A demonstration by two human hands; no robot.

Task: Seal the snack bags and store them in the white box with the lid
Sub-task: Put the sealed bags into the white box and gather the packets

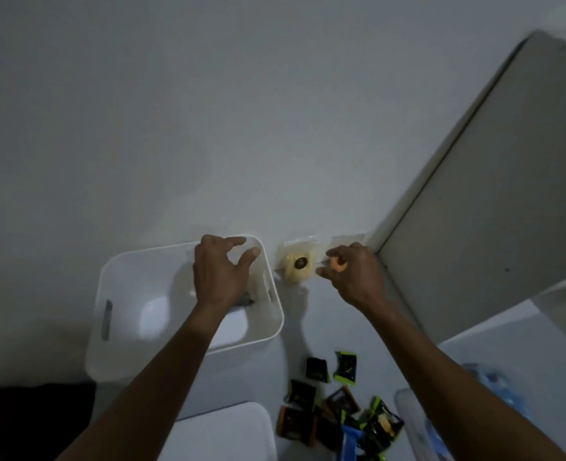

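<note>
The white box [115, 357] stands open at the left of the white table. My left hand [220, 271] hovers over its far right corner, fingers spread, holding nothing. A small dark item lies in the box under my wrist. Just right of the box lies a clear bag [297, 263] with a pale yellow snack and a dark spot. My right hand [351, 274] is beside that bag, fingers pinched on a small orange thing [337, 265] at the bag's right edge. The white lid [228, 430] lies flat near the bottom edge.
Several small dark, green and brown snack packets [338, 400] are scattered at the lower right. A clear plastic bag with blue print [494, 380] lies further right. A grey-white panel [494, 201] rises at the right; a white wall is behind the table.
</note>
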